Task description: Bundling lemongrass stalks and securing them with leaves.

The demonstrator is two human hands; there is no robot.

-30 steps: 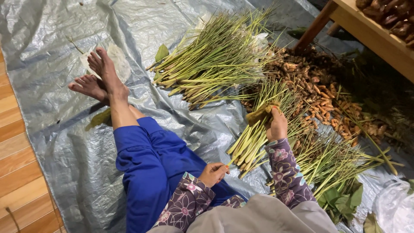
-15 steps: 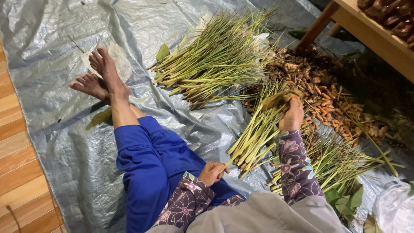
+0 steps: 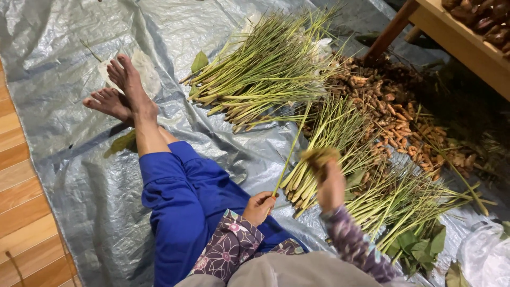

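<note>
I sit on a grey tarp point(image 3: 79, 175) with my legs in blue trousers stretched out and my bare feet crossed. My left hand point(image 3: 259, 206) rests by my thigh, closed on the base of one thin green stalk point(image 3: 292, 149) that slants up to the right. My right hand point(image 3: 330, 186) is raised and blurred over a small heap of cut green stalks point(image 3: 313, 175). It grips a yellow-brown tuft point(image 3: 317, 155); what the tuft is cannot be made out.
A large pile of long green stalks point(image 3: 265, 79) lies ahead. Brown roots point(image 3: 393, 111) are heaped to the right, with more stalks point(image 3: 409, 202) and green leaves point(image 3: 419, 244) nearer. A wooden table point(image 3: 457, 37) stands at top right, wooden floor point(image 3: 21, 212) at left.
My right hand reached out over the stalk heap, then drew back toward me and lifted, still gripping the tuft. My left hand stayed by my thigh.
</note>
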